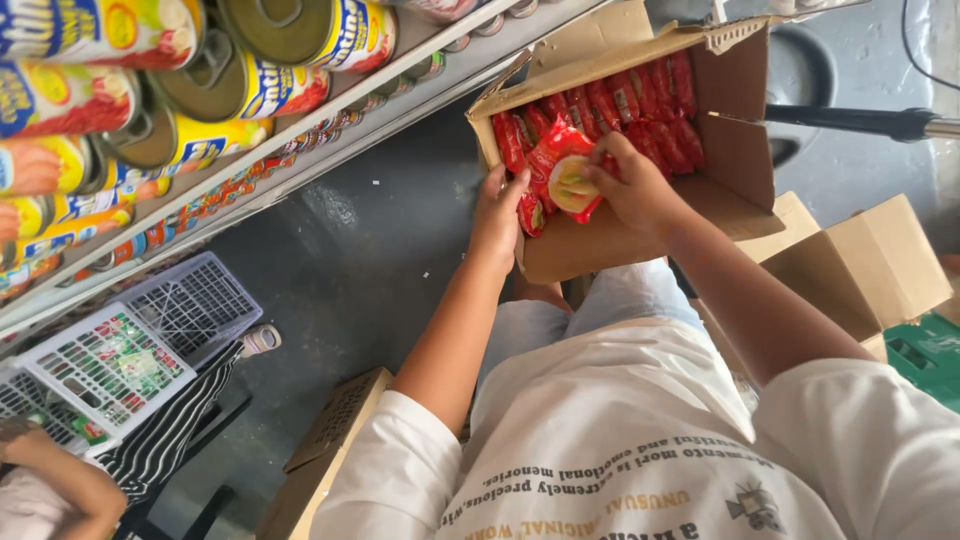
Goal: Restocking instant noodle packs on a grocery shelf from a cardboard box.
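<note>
Both hands [565,200] inside box [640,245] edge

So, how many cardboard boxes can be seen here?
3: the open box the left hand holds, where the right hand grips a red packet; one at right; one at bottom left. Others may be hidden.

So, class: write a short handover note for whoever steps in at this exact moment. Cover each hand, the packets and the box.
Left hand: on the box's near edge, touching red packets.
Right hand: grip shut on one red packet, held just above the box.
Box: open, resting on the lap, a row of red packets packed along its far side.
Done: one packet in hand.
Left: the packed row remains in the box.
</note>
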